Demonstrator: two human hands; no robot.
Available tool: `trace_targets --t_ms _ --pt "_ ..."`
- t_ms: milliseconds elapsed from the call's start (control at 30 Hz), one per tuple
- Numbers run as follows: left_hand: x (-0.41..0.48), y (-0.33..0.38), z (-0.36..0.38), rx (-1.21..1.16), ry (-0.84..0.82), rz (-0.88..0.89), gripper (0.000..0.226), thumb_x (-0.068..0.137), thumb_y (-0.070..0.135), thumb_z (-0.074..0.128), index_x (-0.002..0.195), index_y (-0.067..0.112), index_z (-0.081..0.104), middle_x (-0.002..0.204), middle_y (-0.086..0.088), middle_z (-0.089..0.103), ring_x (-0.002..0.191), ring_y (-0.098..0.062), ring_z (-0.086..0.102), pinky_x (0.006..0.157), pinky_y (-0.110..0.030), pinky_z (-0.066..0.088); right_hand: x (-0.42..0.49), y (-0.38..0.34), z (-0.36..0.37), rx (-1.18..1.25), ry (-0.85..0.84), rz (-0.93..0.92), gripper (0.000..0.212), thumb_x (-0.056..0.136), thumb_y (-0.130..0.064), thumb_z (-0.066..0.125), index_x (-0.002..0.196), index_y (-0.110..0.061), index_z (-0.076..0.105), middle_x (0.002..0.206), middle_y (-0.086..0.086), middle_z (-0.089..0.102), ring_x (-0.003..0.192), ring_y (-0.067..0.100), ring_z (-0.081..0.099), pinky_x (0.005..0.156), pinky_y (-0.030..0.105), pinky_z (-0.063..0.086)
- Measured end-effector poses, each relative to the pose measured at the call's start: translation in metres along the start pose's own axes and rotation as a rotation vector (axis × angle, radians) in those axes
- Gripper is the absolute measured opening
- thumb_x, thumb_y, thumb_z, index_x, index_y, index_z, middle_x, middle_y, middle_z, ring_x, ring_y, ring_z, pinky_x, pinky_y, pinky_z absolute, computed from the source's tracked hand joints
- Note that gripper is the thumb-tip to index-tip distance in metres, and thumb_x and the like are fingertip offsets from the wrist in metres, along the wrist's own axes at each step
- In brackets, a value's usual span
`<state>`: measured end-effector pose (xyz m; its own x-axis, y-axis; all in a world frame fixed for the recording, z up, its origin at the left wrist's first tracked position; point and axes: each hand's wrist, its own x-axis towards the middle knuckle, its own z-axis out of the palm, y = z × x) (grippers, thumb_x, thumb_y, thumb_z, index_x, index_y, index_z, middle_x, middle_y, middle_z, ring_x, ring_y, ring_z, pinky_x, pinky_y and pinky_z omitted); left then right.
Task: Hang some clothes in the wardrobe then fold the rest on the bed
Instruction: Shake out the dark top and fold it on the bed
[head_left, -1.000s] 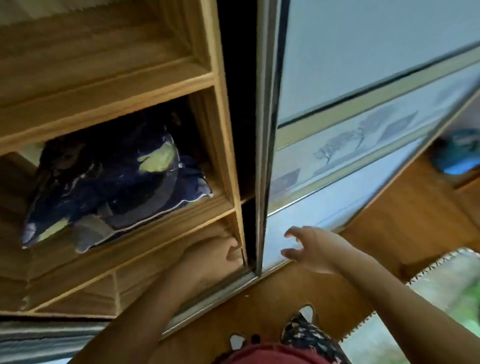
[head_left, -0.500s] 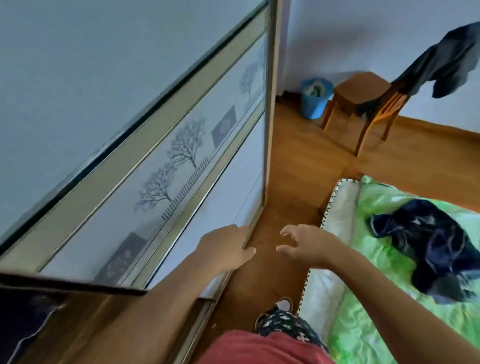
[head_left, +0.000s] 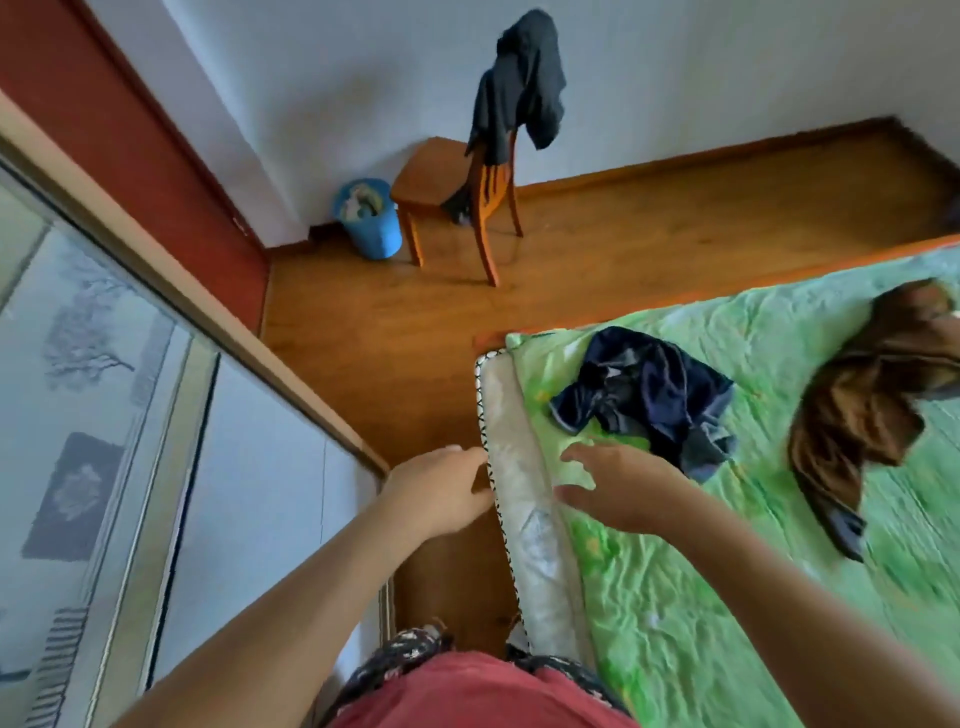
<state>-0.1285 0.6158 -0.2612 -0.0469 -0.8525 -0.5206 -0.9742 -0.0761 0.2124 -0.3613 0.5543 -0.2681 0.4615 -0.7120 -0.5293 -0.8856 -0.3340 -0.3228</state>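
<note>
Swung away from the pale sliding wardrobe door (head_left: 249, 467) at left, the left hand (head_left: 441, 491) and right hand (head_left: 618, 488) hover empty at the edge of the green-quilted bed (head_left: 675, 597), fingers loosely spread for reaching. Just beyond lies the crumpled navy garment (head_left: 649, 395); farther right, a brown garment (head_left: 857, 410) awaits folding.

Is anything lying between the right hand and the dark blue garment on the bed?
Nothing visible. The right hand is open above the green bedspread; the dark blue garment lies just beyond its fingers, with only bare bedspread between. The brown garment lies farther right, off that path.
</note>
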Motion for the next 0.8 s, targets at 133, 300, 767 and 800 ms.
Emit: trace_targets --t_ms 133,300,767,800 --pt "0.063 0.048 -0.015 0.147 -0.112 0.18 0.055 0.096 0.055 0.048 0.146 0.031 0.042 0.139 0.001 0.053 0.121 -0.025 0.057 0.092 -0.042 0.052 -0.021 0.055 0.001 0.111 0.076 0.169 0.061 0.095 -0.063 0.051 0.146 -0.032 0.044 0.138 -0.001 0.058 0.12 0.022 0.06 0.093 0.037 0.051" --pt "0.134 0.102 -0.024 0.333 -0.181 0.398 0.057 0.096 0.056 0.046 0.148 0.034 0.037 0.139 0.004 0.05 0.118 -0.024 0.057 0.086 -0.043 0.052 -0.032 0.095 0.005 0.235 0.153 0.371 0.061 0.097 -0.061 0.05 0.147 -0.027 0.043 0.133 0.003 0.058 0.117 0.025 0.059 0.092 0.038 0.051" --pt "0.329 0.143 -0.079 0.594 -0.353 0.776 0.052 0.097 0.053 0.049 0.143 0.03 0.042 0.132 -0.004 0.049 0.112 -0.031 0.059 0.08 -0.042 0.052 0.065 0.12 -0.022 0.464 0.183 0.781 0.056 0.094 -0.063 0.049 0.14 -0.029 0.046 0.126 0.003 0.062 0.11 0.028 0.061 0.082 0.037 0.052" --pt "0.339 0.144 -0.082 0.601 -0.359 0.78 0.05 0.097 0.051 0.049 0.142 0.029 0.043 0.132 -0.004 0.049 0.112 -0.032 0.059 0.082 -0.043 0.052 0.073 0.122 -0.025 0.468 0.192 0.794 0.057 0.095 -0.063 0.048 0.141 -0.03 0.045 0.127 0.003 0.061 0.111 0.028 0.062 0.08 0.037 0.052"
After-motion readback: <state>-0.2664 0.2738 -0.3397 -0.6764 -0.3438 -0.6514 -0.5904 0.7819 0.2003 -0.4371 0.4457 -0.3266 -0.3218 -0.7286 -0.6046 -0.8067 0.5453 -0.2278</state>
